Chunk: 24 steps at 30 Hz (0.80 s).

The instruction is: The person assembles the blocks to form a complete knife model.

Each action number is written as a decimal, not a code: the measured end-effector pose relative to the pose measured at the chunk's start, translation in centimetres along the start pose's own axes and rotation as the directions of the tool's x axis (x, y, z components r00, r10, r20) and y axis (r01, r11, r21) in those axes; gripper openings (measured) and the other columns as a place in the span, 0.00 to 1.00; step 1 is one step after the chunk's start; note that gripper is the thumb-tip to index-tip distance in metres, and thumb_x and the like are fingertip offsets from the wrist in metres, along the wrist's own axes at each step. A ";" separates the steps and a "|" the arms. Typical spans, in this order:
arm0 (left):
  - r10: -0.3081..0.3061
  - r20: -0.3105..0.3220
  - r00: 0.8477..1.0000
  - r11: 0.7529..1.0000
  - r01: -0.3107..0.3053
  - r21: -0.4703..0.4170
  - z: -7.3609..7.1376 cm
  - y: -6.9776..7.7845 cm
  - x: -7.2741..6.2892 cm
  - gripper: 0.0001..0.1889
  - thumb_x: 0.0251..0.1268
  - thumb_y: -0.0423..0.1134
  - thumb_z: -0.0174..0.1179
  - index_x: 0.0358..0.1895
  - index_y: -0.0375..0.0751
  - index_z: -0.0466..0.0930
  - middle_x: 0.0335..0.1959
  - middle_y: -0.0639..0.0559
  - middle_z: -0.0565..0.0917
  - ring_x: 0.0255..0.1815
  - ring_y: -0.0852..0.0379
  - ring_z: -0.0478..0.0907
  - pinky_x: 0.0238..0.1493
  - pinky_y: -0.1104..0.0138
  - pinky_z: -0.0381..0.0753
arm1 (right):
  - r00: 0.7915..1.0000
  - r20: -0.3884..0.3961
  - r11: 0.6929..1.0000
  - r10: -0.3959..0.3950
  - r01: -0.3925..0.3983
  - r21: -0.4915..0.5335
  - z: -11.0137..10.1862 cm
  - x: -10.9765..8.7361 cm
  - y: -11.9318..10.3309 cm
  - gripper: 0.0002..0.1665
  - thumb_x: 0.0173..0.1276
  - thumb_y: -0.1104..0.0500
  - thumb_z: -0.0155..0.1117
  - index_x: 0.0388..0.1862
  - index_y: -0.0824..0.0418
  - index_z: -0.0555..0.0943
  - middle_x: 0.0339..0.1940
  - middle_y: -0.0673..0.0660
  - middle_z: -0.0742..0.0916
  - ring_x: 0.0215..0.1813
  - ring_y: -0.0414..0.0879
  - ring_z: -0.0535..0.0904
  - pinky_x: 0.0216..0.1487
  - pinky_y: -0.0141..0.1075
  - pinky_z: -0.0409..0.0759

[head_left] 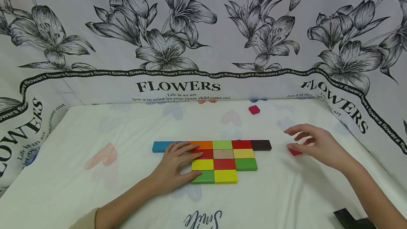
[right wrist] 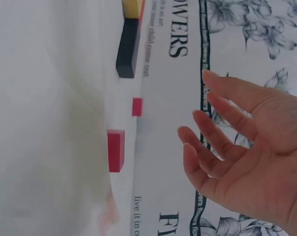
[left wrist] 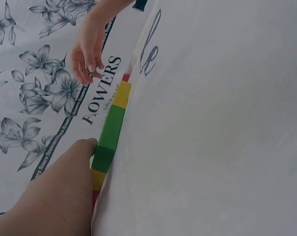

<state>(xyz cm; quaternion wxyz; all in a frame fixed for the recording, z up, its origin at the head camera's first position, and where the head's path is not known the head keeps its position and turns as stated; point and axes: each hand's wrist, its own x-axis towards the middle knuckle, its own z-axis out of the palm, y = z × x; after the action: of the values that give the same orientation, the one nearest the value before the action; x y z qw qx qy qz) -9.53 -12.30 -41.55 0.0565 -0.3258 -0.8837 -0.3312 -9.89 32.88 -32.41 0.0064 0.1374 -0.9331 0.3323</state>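
Observation:
Flat coloured blocks lie side by side in stepped rows in the middle of the cloth. Along the long back row run a blue block point(head_left: 163, 146), an orange block point(head_left: 203, 145), a light green one, a red one and a black block point(head_left: 261, 145). My left hand point(head_left: 173, 165) rests on the left side of the rows, fingers spread over the red and orange blocks, thumb at the front green block point(head_left: 206, 177). To the right, my right hand point(head_left: 322, 147) hovers with loosely bent fingers above a loose red block point(head_left: 295, 153); the right wrist view shows a gap beneath it.
Another loose red block point(head_left: 254, 110) lies farther back on the white cloth point(head_left: 133, 193). A flower-printed fabric wall point(head_left: 229, 87) bounds the back and sides. Something black point(head_left: 349, 219) lies near the front right, partly behind the right forearm.

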 end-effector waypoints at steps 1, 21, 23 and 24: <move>0.001 -0.001 1.000 1.000 -0.001 -0.001 0.0 0.0 0.0 0.28 0.63 0.52 0.75 0.67 0.53 0.85 0.75 0.56 0.77 0.80 0.44 0.63 0.79 0.36 0.51 | 1.000 -0.010 1.000 -0.001 0.000 -0.017 -0.2 0.0 0.4 0.23 0.68 0.60 0.77 0.61 0.59 0.85 0.55 0.62 0.87 0.48 0.33 0.82 0.45 0.26 0.82; -0.011 0.007 1.000 1.000 0.011 -0.008 0.0 0.0 0.1 0.28 0.63 0.51 0.75 0.67 0.53 0.85 0.75 0.55 0.77 0.80 0.44 0.63 0.79 0.35 0.50 | 0.992 0.121 0.997 0.047 -0.054 0.050 -0.7 0.3 6.9 0.23 0.68 0.63 0.76 0.60 0.68 0.83 0.46 0.56 0.87 0.41 0.35 0.81 0.38 0.31 0.83; -0.012 0.007 1.000 1.000 0.012 -0.009 0.0 0.0 0.1 0.28 0.63 0.51 0.75 0.67 0.53 0.85 0.75 0.55 0.77 0.80 0.43 0.63 0.79 0.35 0.50 | 0.991 0.126 0.997 0.036 -0.045 0.062 -0.3 0.3 7.2 0.23 0.66 0.65 0.77 0.58 0.69 0.83 0.42 0.54 0.86 0.39 0.37 0.81 0.37 0.31 0.82; -0.012 0.007 1.000 1.000 0.012 -0.008 0.0 0.0 0.1 0.28 0.63 0.51 0.75 0.67 0.53 0.85 0.75 0.55 0.77 0.80 0.43 0.63 0.79 0.35 0.50 | 0.991 0.131 0.997 0.036 -0.045 0.066 -0.2 0.4 7.3 0.23 0.66 0.65 0.77 0.58 0.69 0.83 0.41 0.53 0.85 0.38 0.38 0.81 0.37 0.31 0.81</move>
<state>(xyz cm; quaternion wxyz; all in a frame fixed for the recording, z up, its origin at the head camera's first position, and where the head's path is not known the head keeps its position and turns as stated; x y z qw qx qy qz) -9.61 -12.19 -41.51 0.0499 -0.3218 -0.8846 -0.3339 -12.15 38.34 -36.70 -0.0656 0.1397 -0.9222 0.3547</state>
